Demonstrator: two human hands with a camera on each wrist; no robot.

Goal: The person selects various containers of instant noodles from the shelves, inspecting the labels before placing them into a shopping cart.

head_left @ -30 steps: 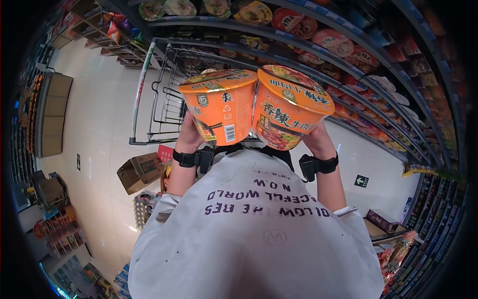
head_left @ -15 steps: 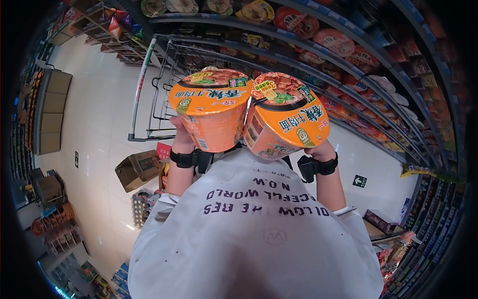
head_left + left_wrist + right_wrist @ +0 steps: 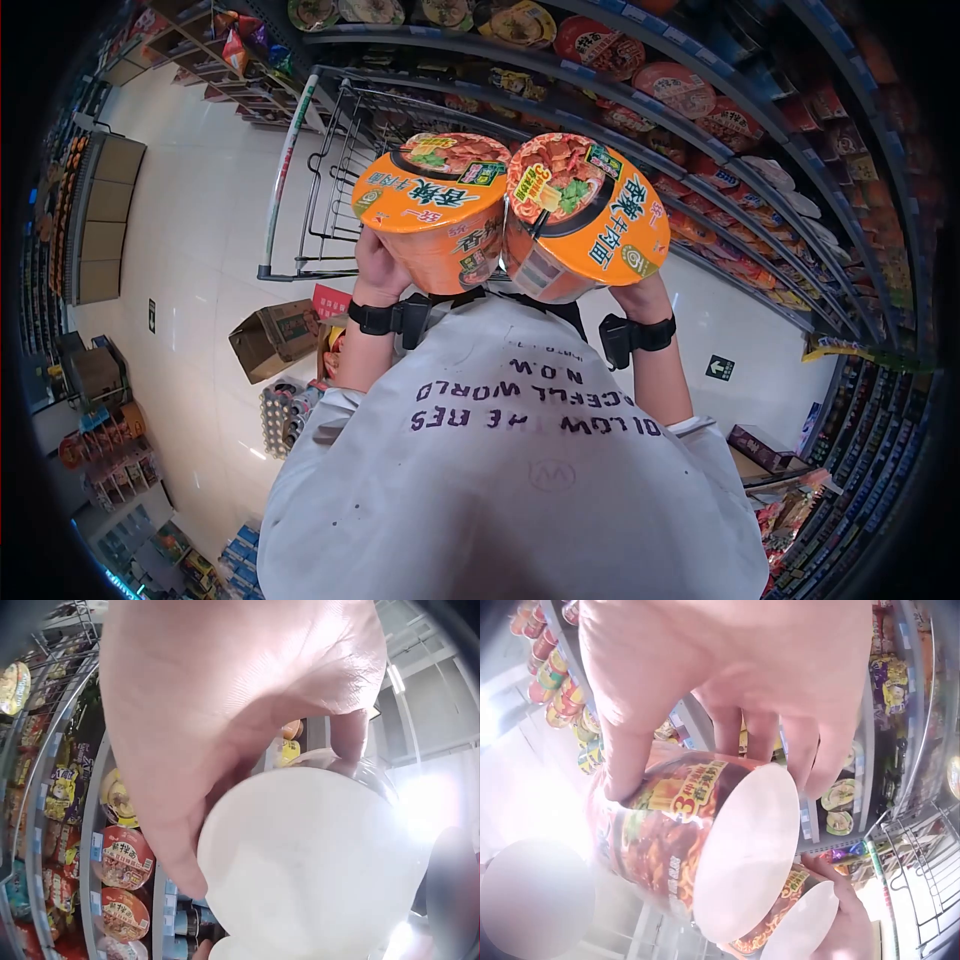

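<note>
Two orange instant-noodle bowls are held up side by side before my chest. My left hand point(image 3: 380, 270) grips the left noodle bowl point(image 3: 435, 205) from below; the left wrist view shows my fingers point(image 3: 225, 727) curled round its white base point(image 3: 307, 862). My right hand point(image 3: 640, 292) grips the right noodle bowl point(image 3: 585, 215), and in the right wrist view my fingers point(image 3: 727, 682) wrap its printed side point(image 3: 682, 832). Both lids tilt toward the head camera and the bowls touch each other.
A wire shopping cart point(image 3: 330, 170) stands just beyond the bowls. Shelves of noodle bowls and snack packs point(image 3: 700, 110) curve along the right. A cardboard box point(image 3: 275, 340) and a pack of bottles point(image 3: 280, 415) sit on the floor at my left.
Both bowls have been tipped back, so their lids now face the head camera instead of their sides. The hands stay at about the same height.
</note>
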